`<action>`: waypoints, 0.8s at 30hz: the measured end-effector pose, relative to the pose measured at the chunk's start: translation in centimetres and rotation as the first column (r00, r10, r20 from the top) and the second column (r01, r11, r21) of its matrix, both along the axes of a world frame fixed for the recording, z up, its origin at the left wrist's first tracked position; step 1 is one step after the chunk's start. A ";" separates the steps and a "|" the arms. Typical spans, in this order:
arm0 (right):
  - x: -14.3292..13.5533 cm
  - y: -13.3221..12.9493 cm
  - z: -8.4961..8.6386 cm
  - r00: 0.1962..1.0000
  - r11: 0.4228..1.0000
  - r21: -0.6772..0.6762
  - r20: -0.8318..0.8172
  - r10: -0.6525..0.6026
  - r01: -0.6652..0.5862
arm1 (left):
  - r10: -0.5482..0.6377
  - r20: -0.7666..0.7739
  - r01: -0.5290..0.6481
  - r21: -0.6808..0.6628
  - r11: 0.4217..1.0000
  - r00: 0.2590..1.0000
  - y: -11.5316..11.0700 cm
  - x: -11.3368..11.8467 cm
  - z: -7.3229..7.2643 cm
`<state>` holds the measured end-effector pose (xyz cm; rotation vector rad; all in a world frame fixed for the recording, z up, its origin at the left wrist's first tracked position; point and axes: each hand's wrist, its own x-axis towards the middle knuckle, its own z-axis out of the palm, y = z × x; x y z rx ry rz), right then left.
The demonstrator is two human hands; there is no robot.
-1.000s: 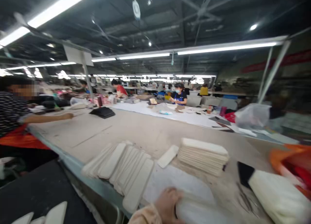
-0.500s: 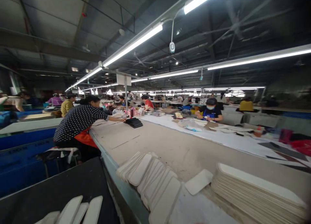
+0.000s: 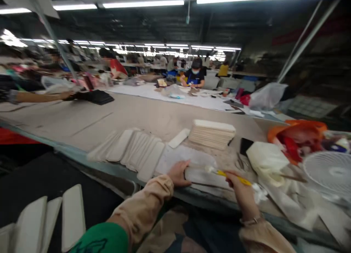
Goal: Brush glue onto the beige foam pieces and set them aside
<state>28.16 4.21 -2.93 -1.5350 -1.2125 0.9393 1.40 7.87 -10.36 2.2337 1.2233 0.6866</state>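
My right hand (image 3: pixel 238 182) grips a yellow-handled brush (image 3: pixel 222 173), its pale bristles over a flat whitish panel (image 3: pixel 201 175) at the table's front edge. At the panel's left end is my left hand (image 3: pixel 179 173), thumb and fingers apart, touching it; whether it pinches the end is blurred. Fanned pale panels (image 3: pixel 139 150) lie to the left of my hands. Beyond them stands a neat stack of similar panels (image 3: pixel 211 134), with one loose panel (image 3: pixel 178 138) beside it.
A white fan (image 3: pixel 329 170), an orange basin (image 3: pixel 298 130) and crumpled pale cloth (image 3: pixel 267 159) are at the right. Several panels (image 3: pixel 73 216) rest on a black surface at the lower left. A person's arm (image 3: pixel 41 96) reaches to black pieces (image 3: pixel 100 97); another person (image 3: pixel 195 75) sits across.
The view has swung right and down. Both my hands, the brush and the panel under it are now in sight, along with the fan and basin.
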 end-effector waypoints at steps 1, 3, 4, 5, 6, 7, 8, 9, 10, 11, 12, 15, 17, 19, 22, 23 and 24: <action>0.1 0.6 -0.6 0.999 1.000 -0.026 -0.048 0.009 -0.010 | -0.004 0.008 0.004 0.004 1.000 1.000 0.3 -0.1 -0.2; -0.3 1.5 -1.3 0.997 0.998 -0.051 -0.079 0.022 -0.026 | -0.020 0.021 0.019 0.008 1.000 1.000 0.6 -0.2 -0.5; -1.0 1.8 -1.4 0.996 0.997 -0.061 -0.084 0.043 -0.048 | -0.023 0.023 0.023 0.009 1.000 0.999 0.7 -0.2 -0.5; -1.7 2.0 -1.5 0.994 0.995 -0.069 -0.087 0.072 -0.078 | -0.024 0.023 0.023 0.011 1.000 0.999 0.6 -0.2 -0.6; -2.6 2.1 -1.5 0.990 0.991 -0.074 -0.090 0.106 -0.113 | -0.021 0.020 0.020 0.013 1.000 1.000 0.6 -0.3 -0.6; -3.6 2.2 -1.7 0.986 0.987 -0.073 -0.094 0.138 -0.145 | -0.016 0.018 0.016 0.016 1.000 1.000 0.5 -0.3 -0.7; -4.5 2.2 -1.9 0.981 0.982 -0.067 -0.093 0.169 -0.176 | -0.013 0.015 0.013 0.021 1.000 1.000 0.5 -0.3 -0.7; -5.2 2.2 -2.2 0.977 0.978 -0.058 -0.086 0.197 -0.202 | -0.012 0.014 0.012 0.025 1.000 1.000 0.4 -0.3 -0.8; -5.8 2.2 -2.5 0.973 0.974 -0.048 -0.075 0.219 -0.223 | -0.014 0.014 0.014 0.027 1.000 1.000 0.5 -0.2 -0.8; -6.2 2.3 -2.7 0.970 0.970 -0.042 -0.062 0.236 -0.239 | -0.016 0.016 0.016 0.028 0.999 1.000 0.5 -0.2 -0.8; -6.2 2.3 -2.9 0.968 0.968 -0.044 -0.048 0.247 -0.249 | -0.018 0.016 0.017 0.026 1.000 1.000 0.5 -0.2 -0.8; -4.5 2.7 -2.7 0.973 0.968 -0.107 -0.001 0.229 -0.228 | -0.011 0.006 0.011 0.016 1.000 1.000 0.6 -0.1 -0.7; -2.1 3.0 -2.2 0.981 0.973 -0.140 0.045 0.191 -0.183 | -0.001 -0.008 0.002 0.020 1.000 1.000 0.6 -0.1 -0.6; 0.9 3.3 -1.7 0.987 0.984 -0.118 0.073 0.143 -0.134 | 0.002 -0.016 -0.002 0.030 1.000 1.000 0.5 -0.1 -0.7; 5.1 3.6 -1.9 0.997 0.996 -0.071 -0.049 0.056 -0.059 | -0.021 -0.015 0.021 0.024 1.000 1.000 0.3 -0.4 -1.0; 6.2 3.7 -2.2 0.988 0.998 -0.055 -0.151 0.033 -0.042 | -0.025 -0.012 0.025 0.012 1.000 1.000 0.3 -0.6 -1.1; 7.2 3.6 -2.6 0.966 0.999 -0.038 -0.257 0.003 -0.013 | -0.027 -0.008 0.027 -0.002 1.000 1.000 0.4 -0.8 -1.1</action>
